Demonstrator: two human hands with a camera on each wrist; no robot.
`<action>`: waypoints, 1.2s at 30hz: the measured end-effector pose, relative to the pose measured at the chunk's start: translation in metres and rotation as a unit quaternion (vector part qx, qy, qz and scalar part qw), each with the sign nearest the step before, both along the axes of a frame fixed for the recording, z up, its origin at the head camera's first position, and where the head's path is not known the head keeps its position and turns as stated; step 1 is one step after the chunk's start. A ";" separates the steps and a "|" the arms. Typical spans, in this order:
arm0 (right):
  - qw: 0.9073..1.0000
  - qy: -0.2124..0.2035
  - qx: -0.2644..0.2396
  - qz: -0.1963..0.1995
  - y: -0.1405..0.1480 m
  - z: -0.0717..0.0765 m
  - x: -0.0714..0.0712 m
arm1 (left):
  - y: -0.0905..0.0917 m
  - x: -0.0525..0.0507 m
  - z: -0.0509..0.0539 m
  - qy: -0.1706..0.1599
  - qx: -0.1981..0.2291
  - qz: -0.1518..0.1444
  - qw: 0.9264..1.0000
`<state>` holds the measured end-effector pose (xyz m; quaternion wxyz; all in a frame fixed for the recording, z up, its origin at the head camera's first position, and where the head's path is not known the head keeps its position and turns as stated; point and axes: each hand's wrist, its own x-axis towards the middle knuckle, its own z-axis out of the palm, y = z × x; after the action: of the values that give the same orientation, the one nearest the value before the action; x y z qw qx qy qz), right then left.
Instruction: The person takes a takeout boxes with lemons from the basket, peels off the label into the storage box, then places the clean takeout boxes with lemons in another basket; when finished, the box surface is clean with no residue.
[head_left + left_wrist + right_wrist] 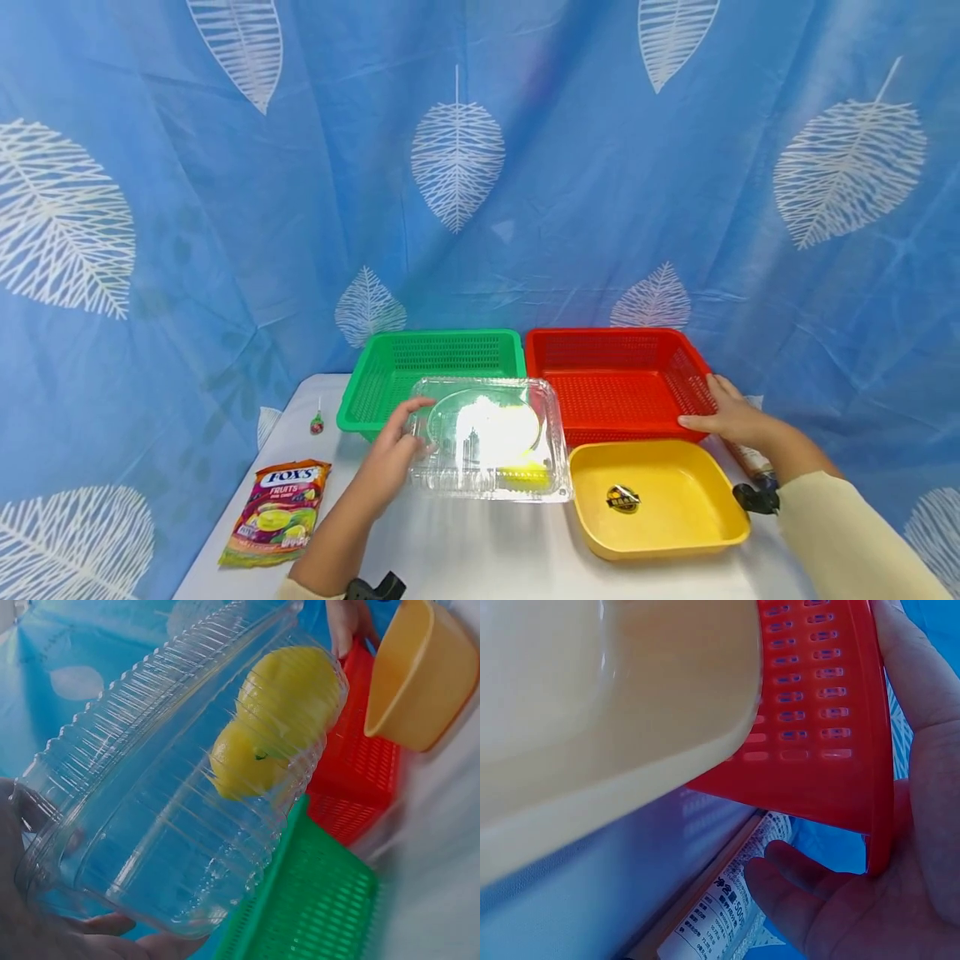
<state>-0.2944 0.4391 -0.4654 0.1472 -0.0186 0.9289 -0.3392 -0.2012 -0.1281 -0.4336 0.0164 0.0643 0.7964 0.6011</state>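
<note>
A clear plastic clamshell box (487,433) is gripped at its left side by my left hand (392,457), held up above the table in front of the green basket (438,336). Through its wall, the left wrist view shows two yellow lemons (289,697) inside. My right hand (742,421) holds the right rim of the red basket (600,400), thumb on one side and fingers on the other. No contents show in the red basket. Just in front of it sits a yellow basin (686,492) with a black and gold sticker on its bottom.
On the left of the white table (472,550) lie a Fox's candy bag (277,512) and a small wrapped lollipop (317,423). A white-labelled cylinder (727,900) lies beside the red basket, below my right hand. A blue leaf-print curtain (540,233) hangs behind.
</note>
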 end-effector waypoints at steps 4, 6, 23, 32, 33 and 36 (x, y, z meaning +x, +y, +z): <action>1.000 0.000 0.000 -0.001 0.001 -0.003 -0.001 | 0.005 -0.016 0.014 0.005 0.018 -0.010 1.000; 1.000 0.003 0.004 -0.003 0.001 -0.003 -0.002 | 0.008 -0.025 0.022 0.003 0.023 -0.009 1.000; 1.000 0.001 0.008 -0.019 -0.004 -0.001 0.002 | 0.046 -0.106 0.065 0.026 -0.047 -0.038 0.998; 1.000 0.004 0.005 -0.020 -0.007 0.003 0.005 | 0.083 -0.141 0.063 0.058 -0.107 -0.055 0.991; 1.000 0.004 0.005 -0.020 -0.007 0.002 0.005 | 0.088 -0.144 0.062 0.061 -0.114 -0.054 0.990; 1.000 0.006 -0.001 -0.025 -0.007 0.001 0.006 | 0.102 -0.153 0.058 0.053 -0.126 -0.044 0.990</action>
<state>-0.2885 0.4320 -0.4646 0.1334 0.0030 0.9297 -0.3434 -0.3539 -0.0260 -0.3760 0.0087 0.1285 0.8617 0.4907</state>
